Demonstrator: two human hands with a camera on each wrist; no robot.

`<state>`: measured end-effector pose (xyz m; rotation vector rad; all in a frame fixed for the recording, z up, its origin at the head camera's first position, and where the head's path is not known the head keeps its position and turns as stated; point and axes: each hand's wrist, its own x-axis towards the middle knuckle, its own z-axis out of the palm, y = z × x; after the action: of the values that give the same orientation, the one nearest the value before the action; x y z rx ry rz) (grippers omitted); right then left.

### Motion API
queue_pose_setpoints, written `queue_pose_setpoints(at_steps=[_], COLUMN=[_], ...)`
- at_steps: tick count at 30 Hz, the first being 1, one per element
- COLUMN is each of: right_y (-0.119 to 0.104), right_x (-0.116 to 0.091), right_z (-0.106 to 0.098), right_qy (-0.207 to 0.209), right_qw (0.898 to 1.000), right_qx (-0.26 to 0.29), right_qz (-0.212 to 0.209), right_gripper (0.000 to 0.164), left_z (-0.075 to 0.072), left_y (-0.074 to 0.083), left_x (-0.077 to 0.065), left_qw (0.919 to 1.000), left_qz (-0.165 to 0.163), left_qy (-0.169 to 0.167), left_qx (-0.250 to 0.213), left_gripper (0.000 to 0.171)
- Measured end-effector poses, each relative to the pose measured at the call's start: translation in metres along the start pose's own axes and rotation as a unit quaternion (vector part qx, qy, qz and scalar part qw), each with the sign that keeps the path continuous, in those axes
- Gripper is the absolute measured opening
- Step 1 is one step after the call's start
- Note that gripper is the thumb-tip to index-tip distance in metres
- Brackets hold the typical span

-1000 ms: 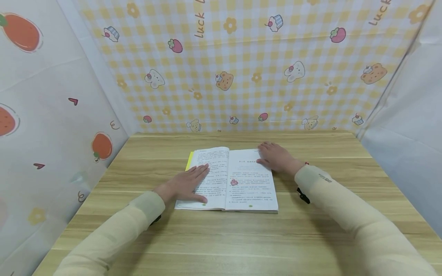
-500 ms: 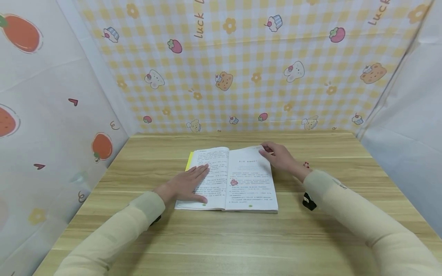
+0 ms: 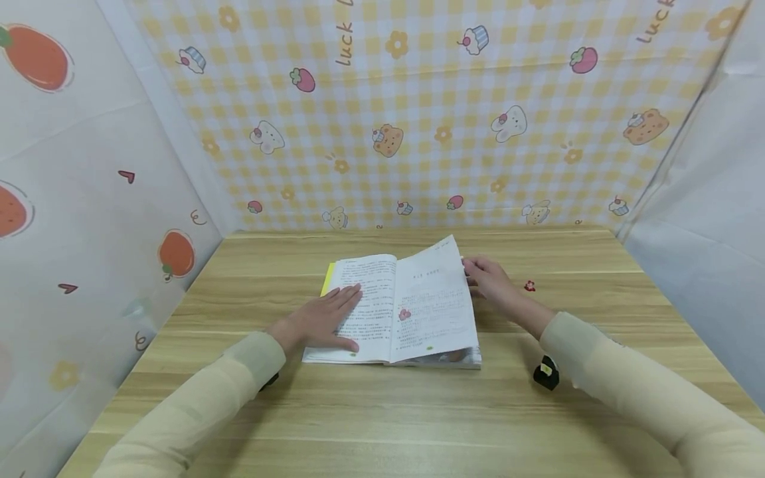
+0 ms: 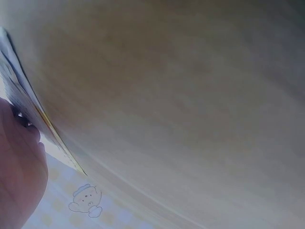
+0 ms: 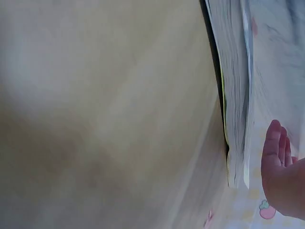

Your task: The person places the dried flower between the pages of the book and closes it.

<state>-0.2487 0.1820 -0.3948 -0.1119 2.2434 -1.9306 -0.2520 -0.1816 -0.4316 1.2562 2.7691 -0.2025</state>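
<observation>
An open book lies on the wooden table, printed text on both sides. My left hand rests flat on the left page, fingers straight. On the right, one page stands partly raised, its upper outer corner bent up. Part of a picture page shows beneath it. My right hand is at the raised page's outer edge, its fingertips partly hidden behind the paper. In the right wrist view the fingers are extended beside the lifted page, and the book's thick page edges show.
A small red flower-shaped piece lies on the table right of the book. A black device hangs under the right sleeve. Patterned cloth walls the back, with white sheets at both sides.
My right hand has gone from lying on the right page to its outer edge, moving right and down. The page has risen at its upper corner. My left hand has stayed in place.
</observation>
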Motion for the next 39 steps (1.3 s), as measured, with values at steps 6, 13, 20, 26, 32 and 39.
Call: queue_pose_setpoints(at_steps=[6, 13, 20, 26, 32, 39], right_y=[0.001, -0.010, -0.007, -0.004, -0.002, 0.000], right_x=[-0.009, -0.021, -0.029, -0.030, -0.024, -0.023], right_z=[0.005, 0.026, 0.050, 0.066, 0.081, 0.086], right_qy=[-0.009, -0.029, -0.083, -0.117, -0.124, -0.185], right_qw=[0.990, 0.983, 0.988, 0.991, 0.990, 0.925], right_qx=[0.135, 0.160, 0.124, 0.051, -0.056, -0.297], right_qz=[0.048, 0.080, 0.051, 0.028, -0.024, -0.149], right_gripper=[0.040, 0.038, 0.035, 0.033, 0.047, 0.081], left_z=[-0.003, -0.005, -0.004, -0.004, -0.003, -0.004], left_y=[0.000, 0.001, 0.001, 0.001, 0.000, -0.004], left_x=[-0.001, -0.001, -0.001, -0.001, -0.002, -0.004], left_qw=[0.9999, 0.9998, 0.9998, 0.9998, 0.9994, 0.9974], left_qz=[0.013, 0.015, 0.010, 0.010, 0.019, 0.035], left_qy=[0.008, 0.009, 0.015, 0.013, 0.024, 0.054], left_qx=[-0.005, -0.012, -0.007, -0.012, -0.019, -0.032], left_gripper=[0.108, 0.107, 0.108, 0.108, 0.107, 0.104])
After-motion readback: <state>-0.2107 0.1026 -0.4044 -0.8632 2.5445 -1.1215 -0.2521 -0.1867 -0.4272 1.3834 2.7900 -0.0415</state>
